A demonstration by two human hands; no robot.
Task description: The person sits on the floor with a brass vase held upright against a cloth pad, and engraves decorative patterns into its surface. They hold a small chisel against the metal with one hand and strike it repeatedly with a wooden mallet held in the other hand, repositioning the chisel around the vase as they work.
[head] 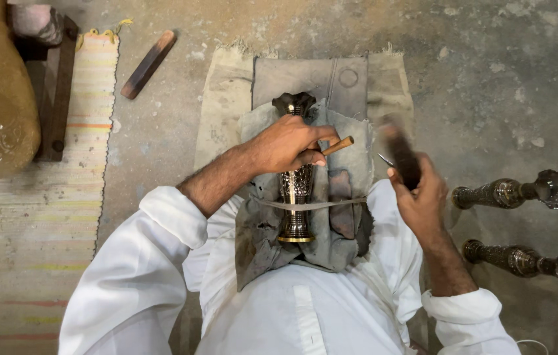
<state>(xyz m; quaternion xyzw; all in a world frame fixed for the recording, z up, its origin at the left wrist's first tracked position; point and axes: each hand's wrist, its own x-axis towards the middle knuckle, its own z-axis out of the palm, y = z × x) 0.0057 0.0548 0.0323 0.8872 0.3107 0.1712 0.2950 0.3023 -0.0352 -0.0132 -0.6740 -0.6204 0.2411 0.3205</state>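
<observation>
Engraved brass vase (296,190) on lap, under left hand (285,144) gripping wooden-handled tool (338,145).

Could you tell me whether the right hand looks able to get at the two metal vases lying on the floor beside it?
Probably yes, but not freely: the right hand is close to the two vases with only bare floor between. However, it already grips a dark tool, so it would likely need to put that down first.
</observation>
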